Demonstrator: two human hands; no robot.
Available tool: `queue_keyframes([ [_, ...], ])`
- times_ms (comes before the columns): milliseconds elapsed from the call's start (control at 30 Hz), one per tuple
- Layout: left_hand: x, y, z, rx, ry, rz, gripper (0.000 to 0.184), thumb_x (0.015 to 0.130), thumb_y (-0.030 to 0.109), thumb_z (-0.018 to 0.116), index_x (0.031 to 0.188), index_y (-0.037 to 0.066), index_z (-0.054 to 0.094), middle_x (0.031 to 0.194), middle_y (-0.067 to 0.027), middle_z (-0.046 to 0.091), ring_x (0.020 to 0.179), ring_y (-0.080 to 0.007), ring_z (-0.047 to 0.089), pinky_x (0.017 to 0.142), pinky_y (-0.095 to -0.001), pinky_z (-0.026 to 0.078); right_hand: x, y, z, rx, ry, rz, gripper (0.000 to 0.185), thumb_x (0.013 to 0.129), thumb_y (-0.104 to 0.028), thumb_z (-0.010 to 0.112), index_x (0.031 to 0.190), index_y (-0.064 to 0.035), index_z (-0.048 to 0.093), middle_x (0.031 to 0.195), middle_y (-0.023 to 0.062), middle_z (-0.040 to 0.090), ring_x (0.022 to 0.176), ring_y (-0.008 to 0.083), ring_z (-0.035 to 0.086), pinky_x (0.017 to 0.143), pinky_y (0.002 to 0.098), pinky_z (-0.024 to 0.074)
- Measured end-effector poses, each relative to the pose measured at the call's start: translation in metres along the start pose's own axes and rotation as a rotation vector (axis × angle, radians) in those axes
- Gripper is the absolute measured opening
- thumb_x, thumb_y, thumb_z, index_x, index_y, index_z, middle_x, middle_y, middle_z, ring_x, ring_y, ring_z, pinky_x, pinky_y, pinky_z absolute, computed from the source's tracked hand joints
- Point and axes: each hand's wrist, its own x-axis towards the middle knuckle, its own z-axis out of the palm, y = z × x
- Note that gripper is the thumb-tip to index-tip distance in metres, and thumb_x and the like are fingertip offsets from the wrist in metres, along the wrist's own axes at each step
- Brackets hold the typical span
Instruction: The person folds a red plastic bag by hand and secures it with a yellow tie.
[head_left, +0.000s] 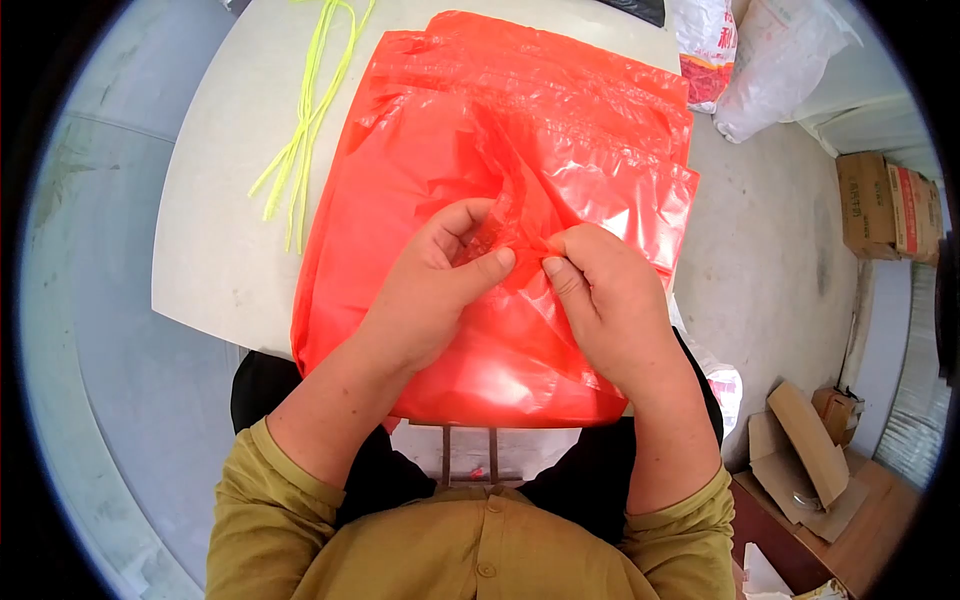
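A stack of red plastic bags (400, 180) lies on the pale table (215, 220), its near end hanging over the edge toward my lap. Above the middle of the stack, my left hand (450, 255) has its thumb and fingers curled round a gathered fold of the top bag. Close beside it, my right hand (605, 285) pinches the same bunched plastic (525, 225) between thumb and forefinger. The bag wrinkles upward between the two hands. My left fingertips are partly hidden behind the film.
Yellow-green strings (310, 120) lie on the table at the upper left. Filled white sacks (775, 70) stand on the floor at the upper right. Cardboard boxes (868, 205) sit by the right wall, and an opened carton (800, 450) is at the lower right.
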Motion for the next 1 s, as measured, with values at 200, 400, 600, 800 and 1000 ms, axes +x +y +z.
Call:
queue_keyframes([
  [200, 0.003, -0.004, -0.005, -0.026, -0.03, 0.009, 0.035, 0.097, -0.001, 0.067, 0.131, 0.003, 0.06, 0.12, -0.0032, 0.065, 0.108, -0.011, 0.063, 0.097, -0.0283, 0.053, -0.002, 0.008, -0.008, -0.011, 0.072, 0.017, 0.015, 0.097, -0.015, 0.065, 0.104, -0.0014, 0.066, 0.095, 0.0181, 0.067, 0.089, 0.0387, 0.066, 0.077, 0.0455, 0.0535],
  [400, 0.004, -0.004, -0.004, -0.049, -0.018, 0.026, 0.032, 0.097, -0.004, 0.066, 0.127, 0.005, 0.063, 0.113, -0.0007, 0.066, 0.102, -0.0099, 0.064, 0.092, -0.0271, 0.055, 0.002, 0.015, -0.035, -0.037, 0.579, -0.042, 0.02, 0.088, -0.015, 0.079, 0.098, -0.0025, 0.066, 0.093, 0.0141, 0.068, 0.085, 0.0315, 0.067, 0.074, 0.041, 0.0531],
  [600, 0.004, -0.007, -0.009, -0.035, -0.024, 0.021, 0.031, 0.098, -0.002, 0.066, 0.128, 0.005, 0.062, 0.116, -0.0019, 0.066, 0.103, -0.0102, 0.064, 0.093, -0.0271, 0.054, 0.002, -0.012, 0.0, -0.203, 0.109, -0.268, 0.034, 0.075, -0.017, 0.086, 0.096, -0.0056, 0.062, 0.088, 0.0127, 0.06, 0.083, 0.0337, 0.061, 0.073, 0.0442, 0.05],
  [800, 0.003, -0.003, -0.006, -0.054, 0.008, -0.014, 0.035, 0.097, 0.002, 0.07, 0.13, 0.005, 0.06, 0.118, -0.0014, 0.063, 0.105, -0.0094, 0.061, 0.095, -0.0264, 0.052, 0.001, -0.003, 0.007, -0.186, 0.072, -0.173, 0.027, 0.078, -0.013, 0.081, 0.095, -0.0059, 0.061, 0.088, 0.0116, 0.061, 0.086, 0.0349, 0.061, 0.073, 0.0455, 0.0494],
  [1000, 0.005, -0.009, -0.008, -0.051, -0.007, 0.021, 0.032, 0.098, 0.0, 0.068, 0.129, 0.004, 0.061, 0.119, -0.0027, 0.066, 0.107, -0.0103, 0.063, 0.096, -0.0268, 0.053, 0.001, -0.001, 0.004, -0.153, 0.149, -0.217, 0.017, 0.081, -0.011, 0.079, 0.089, -0.0055, 0.066, 0.085, 0.0113, 0.064, 0.084, 0.0343, 0.063, 0.074, 0.0451, 0.0505],
])
